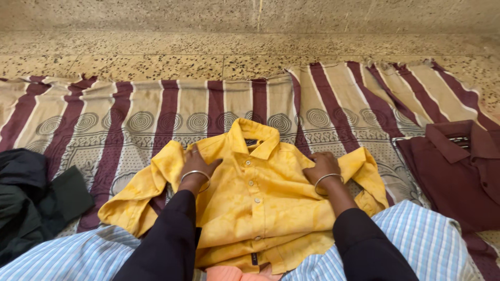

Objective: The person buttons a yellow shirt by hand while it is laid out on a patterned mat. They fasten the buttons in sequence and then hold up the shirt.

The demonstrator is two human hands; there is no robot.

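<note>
Yellow shirt (250, 198) lies buttoned, front up, on striped cloth (130, 119); sleeves unfolded. Left hand (198, 164) and right hand (323, 166) press flat on its shoulders, grasping nothing. Maroon shirt (453, 171) sits folded right; dark garments (31, 198) left.

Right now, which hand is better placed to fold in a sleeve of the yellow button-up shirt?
Probably the right hand: it lies flat at the shoulder of the yellow button-up shirt, close to its short bunched sleeve. The left hand's sleeve sprawls farther out.
</note>
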